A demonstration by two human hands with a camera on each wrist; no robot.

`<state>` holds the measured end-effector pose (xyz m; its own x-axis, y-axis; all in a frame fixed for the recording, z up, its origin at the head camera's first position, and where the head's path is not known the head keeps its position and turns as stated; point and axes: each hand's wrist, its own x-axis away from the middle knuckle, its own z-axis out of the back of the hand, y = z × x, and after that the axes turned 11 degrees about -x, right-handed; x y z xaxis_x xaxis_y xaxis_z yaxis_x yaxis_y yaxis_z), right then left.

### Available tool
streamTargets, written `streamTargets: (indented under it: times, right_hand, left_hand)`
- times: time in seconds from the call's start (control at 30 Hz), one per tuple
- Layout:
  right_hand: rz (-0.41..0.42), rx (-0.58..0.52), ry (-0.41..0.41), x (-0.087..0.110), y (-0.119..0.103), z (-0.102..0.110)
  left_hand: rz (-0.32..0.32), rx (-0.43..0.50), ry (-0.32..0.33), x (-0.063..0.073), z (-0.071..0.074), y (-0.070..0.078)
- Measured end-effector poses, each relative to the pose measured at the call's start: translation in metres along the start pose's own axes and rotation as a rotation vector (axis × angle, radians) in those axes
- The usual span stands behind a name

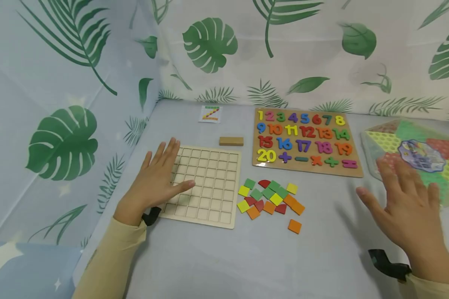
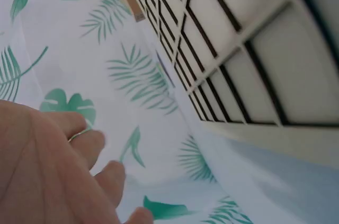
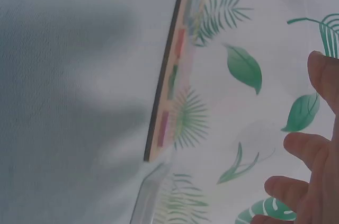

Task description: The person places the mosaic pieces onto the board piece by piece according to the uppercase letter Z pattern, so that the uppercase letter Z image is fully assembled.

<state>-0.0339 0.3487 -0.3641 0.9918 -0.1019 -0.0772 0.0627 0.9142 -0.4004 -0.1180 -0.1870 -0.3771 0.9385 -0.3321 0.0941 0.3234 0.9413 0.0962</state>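
My left hand (image 1: 155,178) is held over the left edge of a pale wooden grid board (image 1: 209,187), fingers extended and thumb spread. Nothing is in its grasp; whether it touches the board I cannot tell. On the right, my right hand (image 1: 409,205) hovers above the table with fingers spread, partly covering a clear box (image 1: 374,145) of coloured pieces. Between the hands lie several small flat tiles: green squares (image 1: 250,184), yellow squares (image 1: 243,206), orange squares (image 1: 294,226) and red quarter-round pieces (image 1: 281,208). Both palms look bare in the wrist views.
A wooden number board (image 1: 307,165) with coloured numerals and signs lies at the back. Left of it are a small brown wooden block (image 1: 231,141) and a white picture card (image 1: 210,114). Leaf-printed cloth (image 1: 224,89) rises behind and at the left.
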Motion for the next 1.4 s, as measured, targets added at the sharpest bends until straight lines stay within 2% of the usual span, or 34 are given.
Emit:
streamTargets:
  times: [0.13, 0.27, 0.4, 0.5, 0.63, 0.8, 1.13, 1.4]
  right_hand:
    - [0.049, -0.021, 0.005, -0.004, -0.007, -0.007]
    - [0.133, -0.100, -0.016, -0.008, -0.021, -0.016]
    - [0.235, -0.199, -0.070, -0.015, -0.043, -0.025]
    - [0.291, -0.228, -0.123, -0.022, -0.066, -0.034]
    - [0.344, -0.215, -0.186, -0.032, -0.093, -0.050]
    - [0.402, -0.176, -0.243, -0.043, -0.115, -0.072]
    - [0.474, -0.098, -0.325, -0.063, -0.148, -0.102]
    - [0.508, -0.072, -0.366, -0.072, -0.165, -0.112]
  left_hand:
    - [0.005, 0.029, -0.056, 0.006, -0.003, -0.005]
    - [0.010, 0.065, -0.110, 0.014, -0.008, -0.009]
    - [0.021, 0.103, -0.153, 0.023, -0.014, -0.014]
    - [0.040, 0.119, -0.173, 0.028, -0.019, -0.020]
    - [0.053, 0.127, -0.189, 0.036, -0.024, -0.024]
    - [0.049, 0.139, -0.206, 0.043, -0.027, -0.027]
    - [0.051, 0.145, -0.246, 0.045, -0.029, -0.030]
    - [0.038, 0.125, -0.239, 0.047, -0.031, -0.031]
